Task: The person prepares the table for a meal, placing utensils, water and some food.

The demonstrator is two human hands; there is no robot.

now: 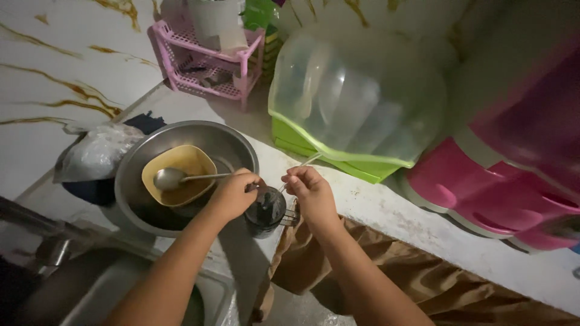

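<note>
Right now my left hand (232, 194) is wrapped around a small dark cup (264, 211) at the counter's front edge, fingers closed on its near wall, and it seems also to pinch the handle of a metal spoon (172, 178) whose bowl points toward nine o'clock. My right hand (311, 192) is closed on a thin metal utensil (302, 164) that slants up toward one o'clock; its lower end looks like fork tines beside the cup, though I cannot tell for sure. I judge the cup rigid, light and probably wet, so slippery; gripping around the body, as I do, seems safest. The spoon is stiff and thin, best held along the handle. At nine o'clock from the cup lies one yellow bowl (192, 163) inside one large steel basin (232, 142), with the spoon's bowl resting in it. Beyond, at ten o'clock, sits one crumpled plastic bag (96, 151). At twelve o'clock stands one pink rack (208, 63); at one o'clock, one green dish drainer with a clear cover (356, 96); at three o'clock, one pink container (483, 187). The sink (96, 290) and tap (36, 223) lie at eight o'clock. I count one cup, one spoon.
</note>
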